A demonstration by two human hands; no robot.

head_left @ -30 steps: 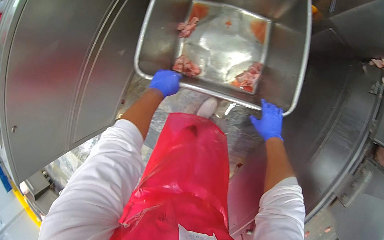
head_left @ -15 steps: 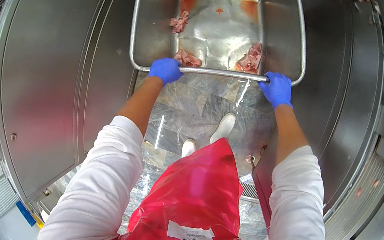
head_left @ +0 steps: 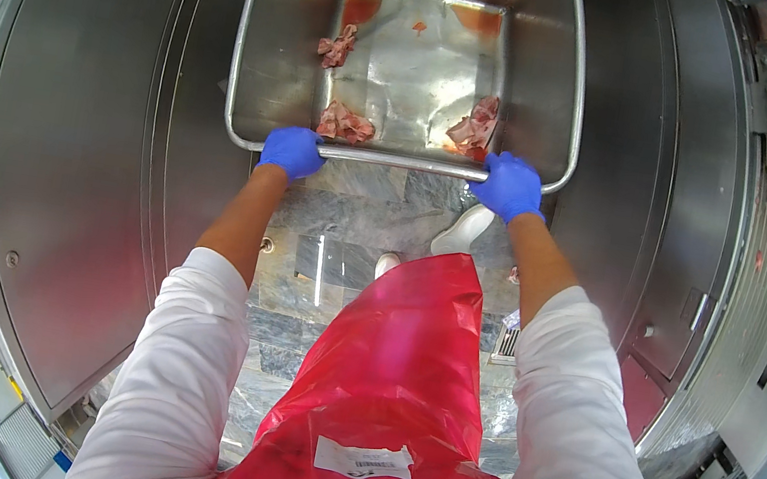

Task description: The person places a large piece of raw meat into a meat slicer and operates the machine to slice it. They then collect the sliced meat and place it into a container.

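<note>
A large steel bin [head_left: 581, 90] with rounded corners is at the top of the head view, with pink meat scraps [head_left: 347, 124] in clumps and reddish liquid on its bottom. My left hand [head_left: 292, 151], in a blue glove, is closed on the near rim toward its left end. My right hand [head_left: 507, 187], also gloved in blue, grips the same rim toward the right corner, its fingers curled over the metal. Both arms reach forward from the lower edge, either side of my red plastic apron [head_left: 383, 361].
Steel panels stand close on both sides, the left one [head_left: 74, 147] and the right one [head_left: 629, 230]. Below the bin is a wet grey tiled floor [head_left: 347, 213] with my white boots [head_left: 461, 230] and a small drain grate [head_left: 505, 341]. Ribbed metal [head_left: 745, 320] lies at the far right.
The bin and both hands have shifted leftward in the view. My right hand, more spread earlier, now wraps the rim. The side panels have shifted, and more floor and my boots show.
</note>
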